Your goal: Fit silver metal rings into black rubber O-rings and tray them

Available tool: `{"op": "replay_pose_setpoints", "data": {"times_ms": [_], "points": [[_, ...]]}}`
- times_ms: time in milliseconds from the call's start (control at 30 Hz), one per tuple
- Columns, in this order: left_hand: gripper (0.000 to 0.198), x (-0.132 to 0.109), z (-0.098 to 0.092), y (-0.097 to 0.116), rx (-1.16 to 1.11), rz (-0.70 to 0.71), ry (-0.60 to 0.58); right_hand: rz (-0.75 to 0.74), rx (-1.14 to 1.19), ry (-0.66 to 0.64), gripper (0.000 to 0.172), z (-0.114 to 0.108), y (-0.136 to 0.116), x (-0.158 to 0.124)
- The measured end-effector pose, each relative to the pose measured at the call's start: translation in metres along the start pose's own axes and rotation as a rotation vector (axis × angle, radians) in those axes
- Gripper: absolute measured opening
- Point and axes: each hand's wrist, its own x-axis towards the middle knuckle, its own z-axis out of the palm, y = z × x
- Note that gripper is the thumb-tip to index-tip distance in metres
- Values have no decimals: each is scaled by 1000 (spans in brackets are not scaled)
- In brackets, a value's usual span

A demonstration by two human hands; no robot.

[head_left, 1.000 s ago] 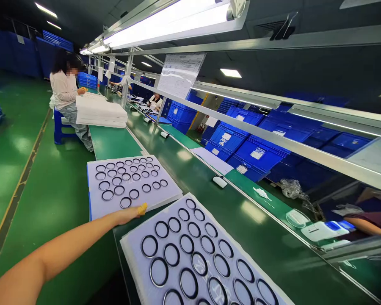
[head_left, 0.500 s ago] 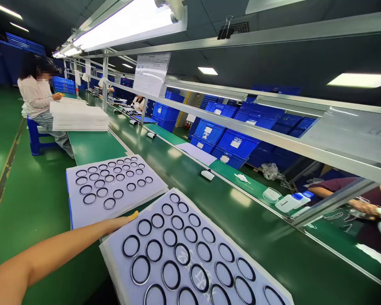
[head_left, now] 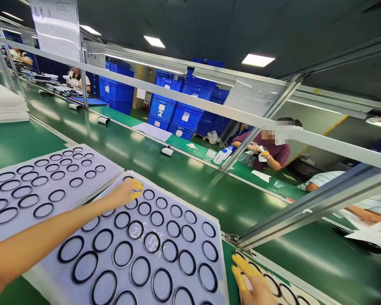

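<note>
My left hand (head_left: 128,191), with yellow finger covers on its fingertips, is over the far edge of a pale foam sheet (head_left: 190,197). Its finger and thumb are apart, beside a black ring (head_left: 149,194). Many such rings lie flat in rows on this sheet; my forearm hides some at the left. At the lower right, my right hand (head_left: 254,284) has its yellow-covered fingers spread over more black rings (head_left: 287,293) on a light surface. Whether those fingertips touch a ring is unclear.
Another foam sheet with rings (head_left: 55,186) lies to the left, near a white stack (head_left: 4,103). A metal post (head_left: 305,212) rises from the bench at right. Across the green bench (head_left: 184,182), people work near a white bottle (head_left: 222,156).
The view has swung right. My left hand has gone from the sheet's left edge to over its far rings. My right hand has come into view at the lower right.
</note>
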Motion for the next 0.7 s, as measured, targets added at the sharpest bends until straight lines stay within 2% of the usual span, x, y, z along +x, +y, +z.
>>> {"op": "replay_pose_setpoints", "data": {"times_ms": [100,200,267,333,400,500,600,700], "points": [[20,35,71,67,58,177,-189,-146,-147,-41,21,10,-31,45],[24,53,136,117,118,222,-305,-168,-260,-63,14,22,-62,71],[27,58,164,135,132,200,-331,-123,-299,-75,14,28,-74,77],[29,61,179,144,108,158,-331,-71,-284,-80,16,33,-77,80],[31,64,184,146,42,111,-316,-26,-202,-63,16,34,-75,81],[29,65,178,144,-125,40,-272,43,51,13,17,29,-69,75],[25,55,157,142,-359,-26,-224,109,460,60,29,18,-68,55],[24,26,126,140,-636,-71,-231,158,912,5,47,11,-75,22]]}}
